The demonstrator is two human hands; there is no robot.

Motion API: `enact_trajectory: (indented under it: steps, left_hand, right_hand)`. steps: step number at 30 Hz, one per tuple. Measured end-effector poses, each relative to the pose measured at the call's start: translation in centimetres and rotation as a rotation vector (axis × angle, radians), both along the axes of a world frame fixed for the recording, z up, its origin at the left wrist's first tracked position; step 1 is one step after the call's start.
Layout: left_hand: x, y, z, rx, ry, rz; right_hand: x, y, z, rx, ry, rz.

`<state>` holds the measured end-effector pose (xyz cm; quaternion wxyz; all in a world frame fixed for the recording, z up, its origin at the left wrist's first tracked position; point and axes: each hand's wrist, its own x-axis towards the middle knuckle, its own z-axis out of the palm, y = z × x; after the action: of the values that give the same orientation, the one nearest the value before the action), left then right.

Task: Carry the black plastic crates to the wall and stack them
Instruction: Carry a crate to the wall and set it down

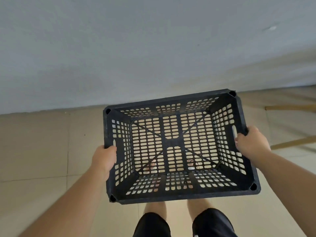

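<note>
A black plastic crate (177,146) is held in the air, open side up, between the two hands, its walls and base pierced with rows of small slots. It is empty, and the tiled floor (34,151) shows pale through the base. The crate sits slightly skewed, its far right corner further forward than the far left one.

The left hand (103,161) has its grip closed on the left short wall at the handle slot, thumb over the rim and the other fingers hidden outside the wall. The right hand (251,142) has its grip closed on the right short wall in the same way, at that side's handle slot, fingers wrapped around the rim. Both forearms reach in from the near corners.

Beyond the hands, just past the crate's far rim, a plain grey wall (136,48) meets the floor. Below the crate, nearer than the hands, are the person's knees and black shorts (212,223); the feet show faintly through the slotted base. Right of the right hand, thin brown lines (294,142) cross the floor.
</note>
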<state>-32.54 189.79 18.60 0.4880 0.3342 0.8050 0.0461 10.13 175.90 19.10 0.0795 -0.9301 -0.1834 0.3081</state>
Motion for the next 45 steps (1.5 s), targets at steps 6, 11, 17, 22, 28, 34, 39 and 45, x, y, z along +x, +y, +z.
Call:
enact_trajectory:
  steps: [6,11,17,22,28,34,39,45]
  left_hand:
    - [0.1,3.1,-9.8,-0.039,-0.017,-0.016]
    - [0.7,4.8,-18.2,-0.057,-0.017,0.014]
    - [2.0,7.9,-25.7,-0.051,-0.007,-0.020]
    - [3.2,9.8,-30.5,-0.065,-0.020,-0.024]
    - [4.5,11.6,-34.1,-0.047,-0.012,0.034]
    - [6.0,14.1,-36.0,-0.021,-0.015,0.037]
    - [6.7,15.1,-37.2,-0.026,-0.013,0.028]
    - [6.9,14.6,-37.2,-0.037,0.004,-0.009]
  right_hand:
    - [0.5,2.0,-10.1,-0.106,-0.079,0.113]
    - [1.1,3.3,-18.7,-0.140,-0.049,0.144]
    - [2.1,6.1,-26.2,-0.141,-0.013,0.133]
    - [3.1,9.5,-30.8,-0.153,0.000,0.166]
    - [3.7,12.1,-34.6,-0.102,0.043,0.089]
    - [4.2,13.8,-36.8,-0.015,0.089,-0.004]
    - [4.2,14.3,-38.2,0.027,0.129,-0.056]
    - [3.5,14.6,-37.9,-0.022,0.178,-0.060]
